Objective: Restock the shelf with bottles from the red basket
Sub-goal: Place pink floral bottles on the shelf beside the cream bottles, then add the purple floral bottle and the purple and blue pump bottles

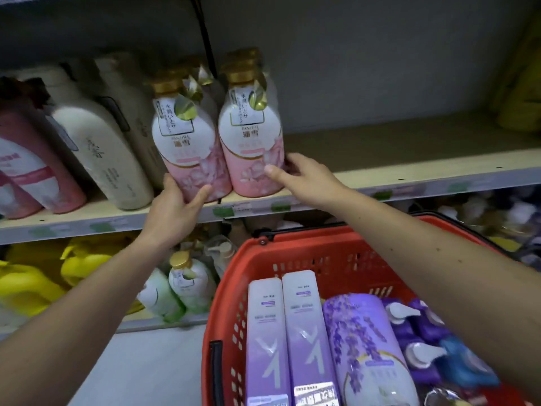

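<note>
Two pink bottles are being seated on the shelf (380,174), the left bottle (190,148) gripped low by the left hand (175,206), the right bottle (251,136) steadied by the right hand (304,177), and should be pushed back squarely while purple stock waits in the red basket (234,288) below.

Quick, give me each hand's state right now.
Left hand: grips the base of the left pink bottle on the shelf.
Right hand: grips the right pink bottle low down.
</note>
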